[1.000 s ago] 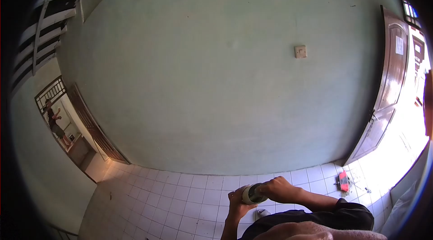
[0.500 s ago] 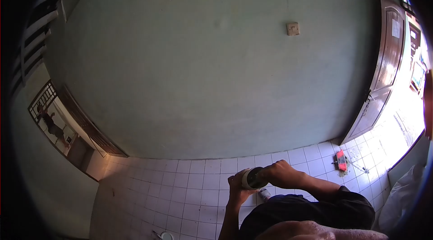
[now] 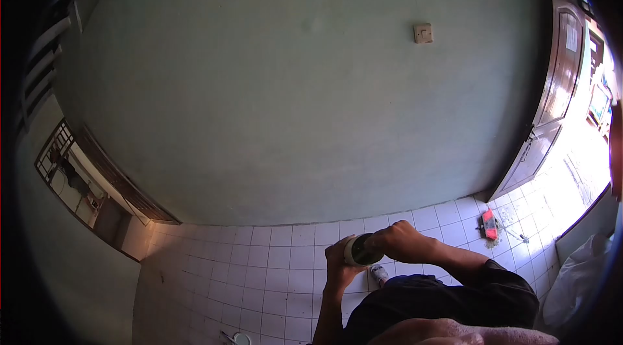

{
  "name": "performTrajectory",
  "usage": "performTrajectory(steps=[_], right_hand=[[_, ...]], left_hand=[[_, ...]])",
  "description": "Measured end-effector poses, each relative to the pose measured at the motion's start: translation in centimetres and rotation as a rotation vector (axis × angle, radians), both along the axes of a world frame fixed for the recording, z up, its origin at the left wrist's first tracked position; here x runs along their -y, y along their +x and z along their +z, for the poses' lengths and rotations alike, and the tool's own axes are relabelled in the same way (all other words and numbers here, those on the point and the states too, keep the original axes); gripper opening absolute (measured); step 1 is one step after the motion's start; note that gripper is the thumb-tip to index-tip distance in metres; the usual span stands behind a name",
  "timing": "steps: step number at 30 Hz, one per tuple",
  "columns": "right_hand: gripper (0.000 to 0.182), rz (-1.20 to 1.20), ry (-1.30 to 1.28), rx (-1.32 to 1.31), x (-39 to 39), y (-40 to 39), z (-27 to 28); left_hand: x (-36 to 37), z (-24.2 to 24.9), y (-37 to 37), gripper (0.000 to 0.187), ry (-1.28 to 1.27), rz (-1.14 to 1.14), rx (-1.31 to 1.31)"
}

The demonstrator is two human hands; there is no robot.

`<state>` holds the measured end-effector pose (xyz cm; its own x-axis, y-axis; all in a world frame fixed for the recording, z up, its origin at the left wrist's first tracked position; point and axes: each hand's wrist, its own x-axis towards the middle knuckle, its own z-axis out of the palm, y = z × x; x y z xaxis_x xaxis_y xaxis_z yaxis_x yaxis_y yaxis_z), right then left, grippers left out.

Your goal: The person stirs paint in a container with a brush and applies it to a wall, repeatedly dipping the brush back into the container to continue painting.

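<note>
Container: a dark, round container [image 3: 361, 249] with a pale rim, held low in front of the body over the white tiled floor [image 3: 272, 280].
Left hand [image 3: 339, 264]: cupped under the container, bearing it.
Right hand [image 3: 399, 241]: wrapped over its top end, apparently twisting.
Progress: top looks on still; contents hidden.
Beyond: red tool [image 3: 488, 225] near the wooden door [image 3: 551, 98]; wall switch [image 3: 423, 33].

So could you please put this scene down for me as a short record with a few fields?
left hand: left hand cups a roll of tape from the left side
right hand: right hand grips the roll from the right
floor: pale tiled floor
wall: plain green wall with a switch
door: brown door, open to daylight
on floor: a red thing near the door
</note>
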<state>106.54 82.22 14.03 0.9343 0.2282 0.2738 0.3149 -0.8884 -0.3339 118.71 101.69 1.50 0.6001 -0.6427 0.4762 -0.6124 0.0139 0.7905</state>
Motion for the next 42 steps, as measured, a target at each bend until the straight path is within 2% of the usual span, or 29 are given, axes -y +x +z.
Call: performTrajectory(steps=[2, 3, 5, 8, 15, 17, 18, 20, 24, 26, 27, 29, 30, 31, 33, 34, 36, 37, 39, 41, 42], right_hand=[[0.021, 0.03, -0.066, -0.039, 0.6, 1.0, -1.1], [0.021, 0.036, -0.062, -0.04, 0.6, 1.1, -0.7], [0.021, 0.032, 0.005, 0.024, 0.6, 1.6, 0.6], [0.011, 0.035, -0.052, -0.001, 1.1, 3.1, -0.1], [0.009, 0.1, -0.024, -0.009, 2.3, 7.1, 0.4], [0.008, 0.122, -0.128, -0.069, 2.6, 8.5, -0.1], [0.008, 0.136, -0.128, -0.069, 2.8, 9.1, -0.2], [0.008, 0.132, -0.019, -0.01, 3.4, 10.3, -0.3], [0.006, 0.174, -0.066, -0.072, 4.3, 12.9, -0.8], [0.007, 0.196, 0.15, -0.01, 5.1, 14.7, -0.5], [0.007, 0.21, 0.15, -0.014, 5.5, 15.5, -0.1], [0.011, 0.142, 0.484, 0.03, 6.3, 16.6, 1.2], [0.015, 0.082, 0.644, -0.04, 6.9, 17.0, 1.6], [0.015, 0.093, 0.638, -0.045, 7.4, 17.6, 1.6], [0.021, 0.059, 0.901, -0.04, 8.3, 18.8, 1.2], [0.021, 0.072, 0.896, -0.047, 8.9, 19.5, 0.3], [0.029, 0.172, 0.868, 0.198, 9.7, 21.3, -1.3], [0.029, 0.181, 0.874, 0.189, 10.2, 22.0, -1.0], [0.033, 0.211, 0.475, 0.548, 10.9, 23.6, 0.0], [0.028, 0.136, 0.461, 0.554, 10.9, 24.7, -0.9], [0.026, 0.024, 0.675, 0.408, 10.8, 25.3, -1.5]], left_hand=[[0.3, -0.7, 0.8, 0.085, 0.064, 0.094, 0.242], [0.6, -0.2, 1.0, 0.085, 0.069, 0.099, 0.242], [1.2, 1.0, 1.3, 0.076, -0.039, -0.007, -0.012], [1.3, -0.8, 2.7, 0.075, 0.006, 0.055, 0.058], [2.1, -0.6, 5.3, 0.076, -0.053, 0.065, -0.007], [2.1, -0.6, 5.8, 0.076, 0.066, 0.202, 0.246], [2.3, -1.0, 6.4, 0.076, 0.068, 0.216, 0.246], [2.7, -2.3, 7.9, 0.076, -0.041, 0.125, 0.057], [3.2, -1.8, 9.5, 0.073, -0.023, 0.204, 0.124], [3.8, -0.1, 10.7, 0.067, -0.044, 0.076, -0.103], [4.0, 0.7, 11.0, 0.067, -0.045, 0.091, -0.105], [4.7, 2.1, 11.6, 0.061, -0.059, 0.121, -0.16], [5.1, 2.4, 12.1, 0.061, -0.065, 0.132, -0.163], [5.5, 2.6, 12.7, 0.061, -0.077, 0.139, -0.185], [6.5, 3.4, 13.7, 0.061, -0.1, 0.16, -0.206], [7.0, 4.0, 14.0, 0.058, -0.114, 0.176, -0.217], [8.0, 4.6, 15.2, 0.054, -0.127, 0.205, -0.227], [8.4, 4.6, 15.7, 0.056, -0.109, 0.196, -0.226], [8.6, 4.3, 16.6, 0.057, -0.082, 0.199, -0.231], [8.5, 3.4, 17.8, 0.061, -0.04, 0.207, -0.227], [8.3, 3.0, 18.3, 0.061, -0.037, 0.215, -0.227]])
